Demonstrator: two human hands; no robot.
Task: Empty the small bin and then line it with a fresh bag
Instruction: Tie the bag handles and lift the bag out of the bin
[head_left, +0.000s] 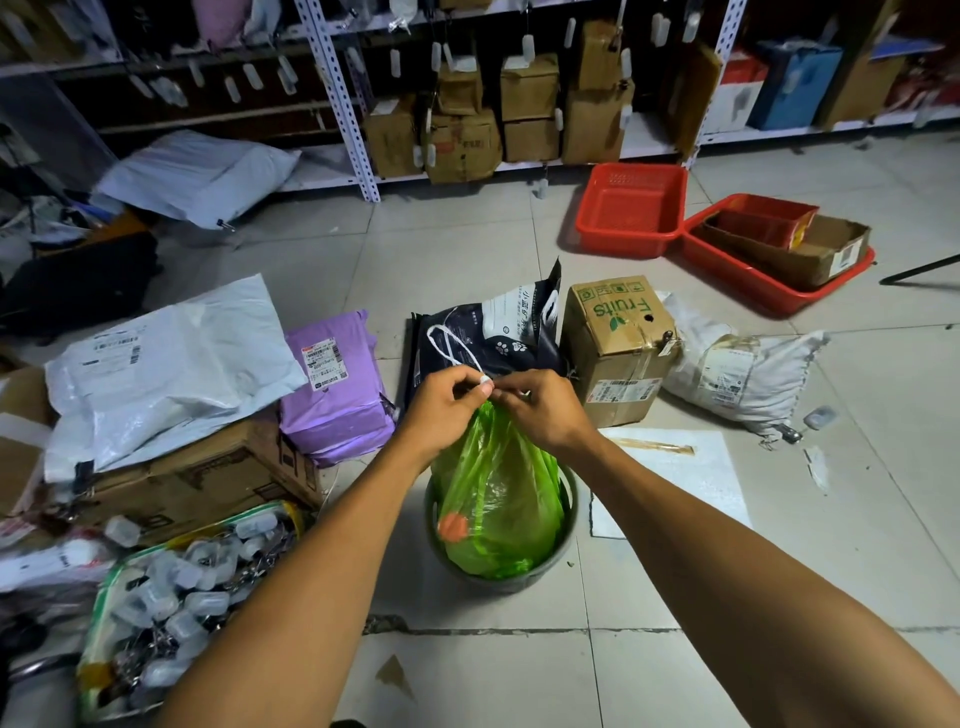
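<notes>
Floor (467, 244): pale tiles are carrying parcels, cartons and red baskets (631, 208) in front of the shelving (343, 98), crowding the working spot.
Fruits carton (618, 348): it is standing just beyond the bin, beside a dark printed bag (498, 332).
Small bin (563, 558): the grey round bin is sitting on the floor between the person's forearms, close enough to work on from above.
Green bag (498, 499): the filled liner is rising out of the bin, its neck being gathered upward so nothing spills, judging by the bunched plastic.
Left hand (441, 410): it is pinching the bag's neck and a white drawstring (447, 343) at the top.
Right hand (540, 410): it is gripping the same gathered neck, fingertips meeting the left's, apparently tying it off.
Stage: emptying looks under way; no fresh bag is showing.
</notes>
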